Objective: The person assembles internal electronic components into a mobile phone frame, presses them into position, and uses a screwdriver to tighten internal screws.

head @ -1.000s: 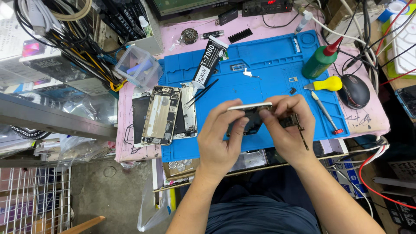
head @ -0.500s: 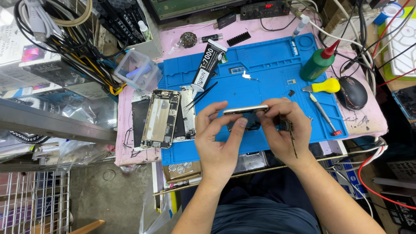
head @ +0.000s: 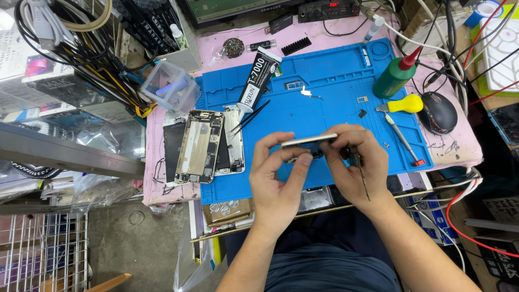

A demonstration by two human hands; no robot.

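Over the near edge of the blue silicone repair mat (head: 324, 70), you hold a slim silver-edged phone body (head: 308, 141) on edge between both hands, above the mat rather than resting on it. Your left hand (head: 278, 176) pinches its near side, thumb pressed up against the underside and fingers curled over the top edge. Your right hand (head: 354, 162) closes on the other end, and a thin dark tool, probably tweezers (head: 361, 178), hangs down from that same grip.

By the look of it, you are fitting or checking something along the phone's edge or back face. A next move would call for a steady left pinch while the right frees the tool's tip to work in the seam.

On the mat's left edge lie two opened phone housings, silver and gold-toned metal shells (head: 208, 146), side by side and overlapping. Just right of them, on the mat, rest a black glue tube with a white nozzle (head: 258, 78) and a black pair of fine tweezers (head: 250, 117). Toward the mat's right edge sit a green squeeze bottle with a red tip (head: 396, 75), a yellow-handled screwdriver (head: 403, 104), and a thin red-tipped driver (head: 403, 139).

Your fingers cover the phone's face and what sits beneath it, so the exact part being handled cannot be made out.
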